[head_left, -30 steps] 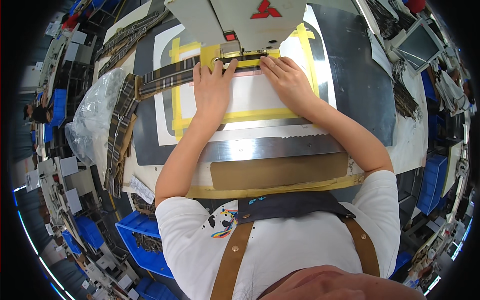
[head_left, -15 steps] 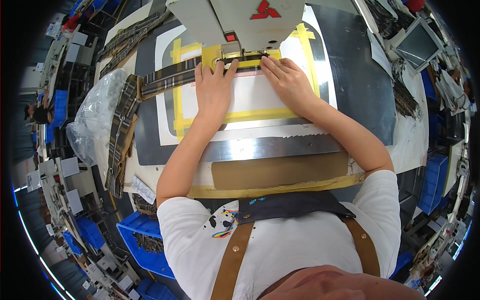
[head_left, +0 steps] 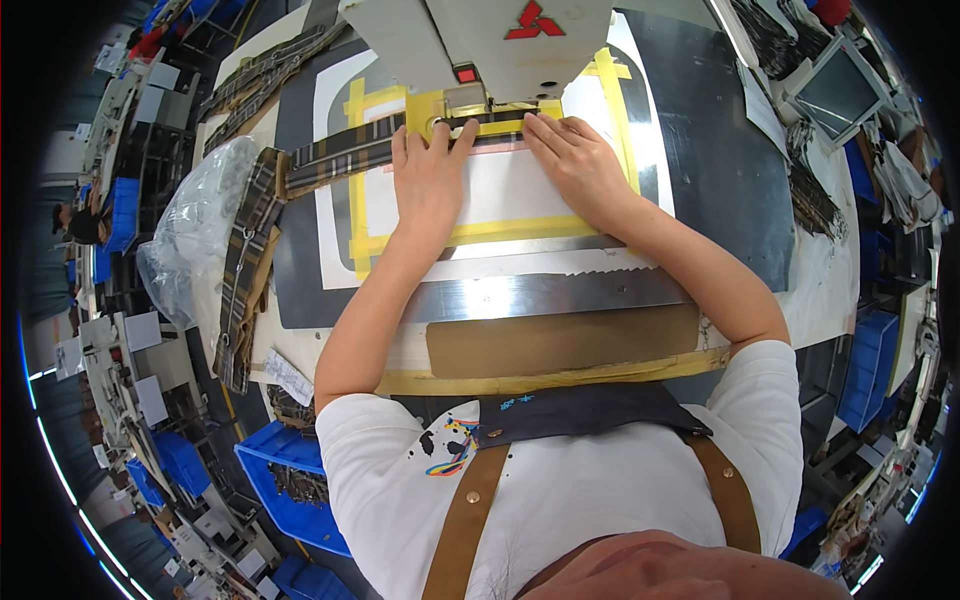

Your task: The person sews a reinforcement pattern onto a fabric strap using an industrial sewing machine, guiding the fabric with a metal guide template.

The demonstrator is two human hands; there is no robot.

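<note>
A dark plaid fabric strap (head_left: 345, 153) runs from the left under the white sewing machine head (head_left: 500, 50). My left hand (head_left: 430, 180) lies palm down with its fingers stretched and spread, the fingertips on the strap's near edge left of the needle area. On the other side, my right hand (head_left: 580, 165) rests flat, fingers stretched out close together, their tips at the strap's right end. Between the hands is a yellow strip (head_left: 500, 128) along the strap. Underneath lies a white sheet (head_left: 500, 195) edged with yellow tape. The machine's parts partly hide the strap's far edge.
More plaid straps (head_left: 240, 270) hang over the table's left side beside a clear plastic bag (head_left: 195, 235). A metal plate edge (head_left: 560, 297) crosses in front of my forearms. At the right stands a small screen (head_left: 835, 88); a blue crate (head_left: 285, 500) sits below left.
</note>
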